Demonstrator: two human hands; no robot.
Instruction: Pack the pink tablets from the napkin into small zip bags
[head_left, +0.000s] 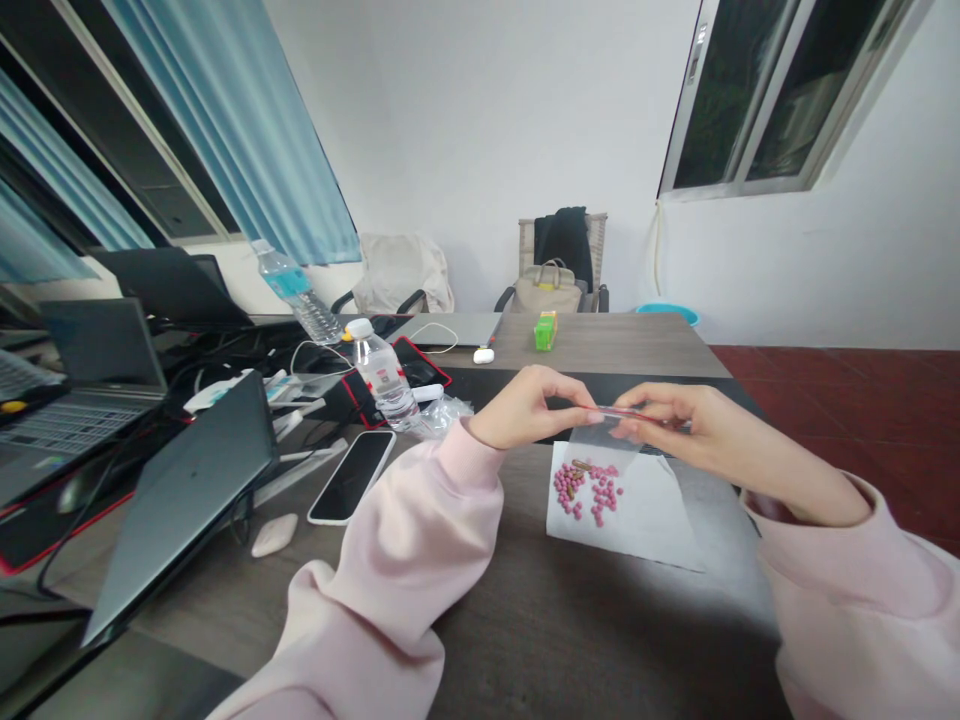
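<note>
Sleeves flank pink pellets; hands pinch clear bag.

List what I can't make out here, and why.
All in the head view:
Clear bag: right end hidden by the right hand.
White-capped bottle: label wording too small.
Nearest laptop: screen hidden behind its lid.
Right sleeve: upper part cut off by the picture's edge.

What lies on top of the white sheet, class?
Pink pellets and a few brown pieces lie on the white sheet. The surface directly beneath them is covered; the clear bag partly obscures the far edge.
</note>
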